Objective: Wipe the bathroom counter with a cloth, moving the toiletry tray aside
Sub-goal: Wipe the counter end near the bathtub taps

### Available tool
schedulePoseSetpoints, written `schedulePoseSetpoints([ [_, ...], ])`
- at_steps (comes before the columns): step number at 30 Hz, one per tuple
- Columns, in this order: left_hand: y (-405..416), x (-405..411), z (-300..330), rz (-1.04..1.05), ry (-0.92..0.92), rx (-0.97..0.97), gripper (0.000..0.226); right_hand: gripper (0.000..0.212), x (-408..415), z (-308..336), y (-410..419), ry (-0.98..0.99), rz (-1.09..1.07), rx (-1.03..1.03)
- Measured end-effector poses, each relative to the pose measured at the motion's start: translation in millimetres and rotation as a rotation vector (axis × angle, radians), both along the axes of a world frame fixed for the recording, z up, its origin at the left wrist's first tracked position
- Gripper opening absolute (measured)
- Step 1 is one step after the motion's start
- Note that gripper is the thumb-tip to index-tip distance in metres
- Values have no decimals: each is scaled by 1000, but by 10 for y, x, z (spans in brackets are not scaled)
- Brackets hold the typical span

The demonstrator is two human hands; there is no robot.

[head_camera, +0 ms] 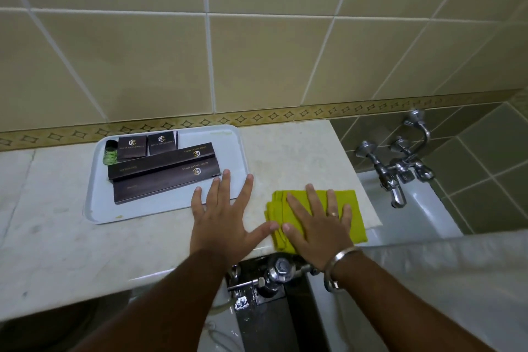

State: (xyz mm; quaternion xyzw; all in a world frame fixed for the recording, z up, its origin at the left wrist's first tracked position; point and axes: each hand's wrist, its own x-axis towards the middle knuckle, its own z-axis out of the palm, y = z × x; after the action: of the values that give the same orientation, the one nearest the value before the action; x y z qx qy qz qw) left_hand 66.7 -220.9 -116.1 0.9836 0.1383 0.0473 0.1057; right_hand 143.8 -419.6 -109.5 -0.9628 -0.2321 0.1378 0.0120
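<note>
A white toiletry tray point(97, 203) lies on the pale marble counter point(57, 243), against the tiled wall. It carries several dark brown boxes point(165, 177) and a small green bottle point(110, 153). My left hand point(221, 217) lies flat with fingers spread, its fingertips over the tray's near right corner. A folded yellow-green cloth point(347, 200) sits on the counter's right end. My right hand point(320, 223) presses flat on top of the cloth, fingers apart, not gripping it.
A chrome wall tap set point(400, 166) hangs over a white basin point(423, 208) to the right of the counter. Below the counter's front edge sits a chrome valve point(278, 271). The tiled wall point(257, 51) backs the counter.
</note>
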Motion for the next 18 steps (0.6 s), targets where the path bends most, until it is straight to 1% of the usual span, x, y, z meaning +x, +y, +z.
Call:
schedulePoseSetpoints([
  [3, -12, -37, 57, -12, 10, 2, 88, 63, 36, 113, -3, 76, 7, 20],
  [5, -26, -84, 80, -57, -13, 15, 84, 63, 53, 191, -93, 72, -21, 63],
  [6, -53, -124, 113, -116, -61, 28, 83, 65, 44, 242, -185, 16, -86, 100],
  [8, -212, -144, 145, -204, -133, 12, 78, 75, 56, 313, -430, -106, -318, 155],
  [9, -336, -119, 182, -164, -102, -1, 75, 80, 84, 345, -564, -110, -462, 195],
  [10, -474, -60, 252, -63, -24, -24, 74, 81, 123, 382, -664, -65, -600, 241],
  [11, -599, 28, 339, 74, 72, -71, 75, 78, 155, 409, -729, -2, -691, 282],
  [12, -698, 118, 439, 208, 178, -142, 76, 72, 186, 454, -751, 65, -724, 302],
  [14, -825, 311, 527, 362, 321, -305, 72, 54, 281, 469, -749, 142, -730, 333],
  [15, -841, 366, 544, 402, 361, -391, 66, 46, 291, 494, -726, 181, -739, 382],
  [18, -818, 390, 512, 470, 364, -626, 44, 40, 257, 466, -677, 301, -880, 586],
])
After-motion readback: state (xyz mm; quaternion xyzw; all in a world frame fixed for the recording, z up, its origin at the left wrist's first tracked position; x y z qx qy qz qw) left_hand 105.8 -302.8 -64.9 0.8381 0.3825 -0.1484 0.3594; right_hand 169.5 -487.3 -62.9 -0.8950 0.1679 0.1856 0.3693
